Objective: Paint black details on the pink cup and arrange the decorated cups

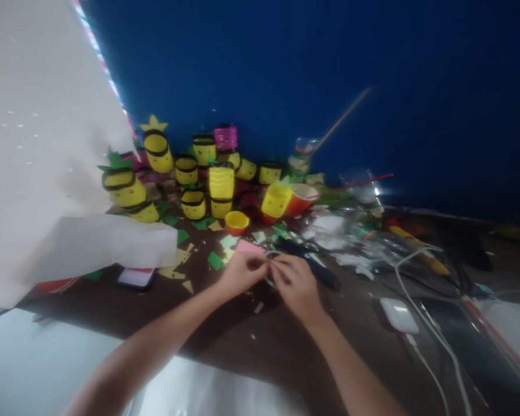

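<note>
My left hand (244,273) and my right hand (295,284) meet above the dark table (225,335), fingertips pinched together. Whatever lies between the fingertips is too small and blurred to make out. A thin pale loop shows just behind and between the fingers. Right behind my left hand is a piece of pink paper (250,248). A dark, long object (316,266) lies behind and to the right of my right hand. Green paper scraps (215,260) and a small yellow and orange cup (236,223) stand beyond my left hand.
Yellow pineapple-like cups (222,182) with black bands crowd the back by the blue wall. White paper (112,242) and a phone (136,278) are at the left. To the right are a plastic bottle (379,240), white cables, a white case (399,315) and a dark tablet-like object (463,341).
</note>
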A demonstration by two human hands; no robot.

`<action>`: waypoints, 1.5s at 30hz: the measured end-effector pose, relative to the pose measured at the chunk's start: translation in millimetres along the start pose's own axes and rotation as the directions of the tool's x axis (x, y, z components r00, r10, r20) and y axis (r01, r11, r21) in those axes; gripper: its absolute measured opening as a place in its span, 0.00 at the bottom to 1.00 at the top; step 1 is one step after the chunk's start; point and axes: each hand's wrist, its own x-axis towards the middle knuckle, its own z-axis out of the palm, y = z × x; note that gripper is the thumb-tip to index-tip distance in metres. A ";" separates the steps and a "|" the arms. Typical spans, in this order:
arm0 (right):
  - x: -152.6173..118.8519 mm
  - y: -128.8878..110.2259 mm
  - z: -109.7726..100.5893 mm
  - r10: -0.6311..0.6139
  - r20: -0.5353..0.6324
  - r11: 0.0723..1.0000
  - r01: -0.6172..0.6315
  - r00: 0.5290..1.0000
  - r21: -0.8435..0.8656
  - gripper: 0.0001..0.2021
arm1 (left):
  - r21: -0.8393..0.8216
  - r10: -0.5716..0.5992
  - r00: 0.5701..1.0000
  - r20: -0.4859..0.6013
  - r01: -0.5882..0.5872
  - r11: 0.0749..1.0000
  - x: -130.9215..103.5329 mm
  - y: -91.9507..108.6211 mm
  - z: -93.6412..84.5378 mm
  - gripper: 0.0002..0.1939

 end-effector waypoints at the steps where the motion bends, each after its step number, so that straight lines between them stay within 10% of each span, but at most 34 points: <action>1: 0.1 0.1 -0.2 0.000 0.005 1.000 0.000 1.000 0.005 0.06 | 0.001 0.002 1.000 0.002 -0.002 1.000 0.0 0.2 0.1 0.10; 28: 0.4 -1.4 2.3 0.129 0.057 0.981 -0.136 0.990 0.141 0.06 | 0.366 0.155 0.987 0.045 -0.160 0.917 -2.8 -10.8 -0.9 0.10; 45: 6.2 -6.0 -0.1 0.209 0.065 0.942 -0.218 0.976 0.253 0.05 | 0.224 0.089 0.995 -0.037 -0.079 0.971 -2.9 -0.8 0.2 0.08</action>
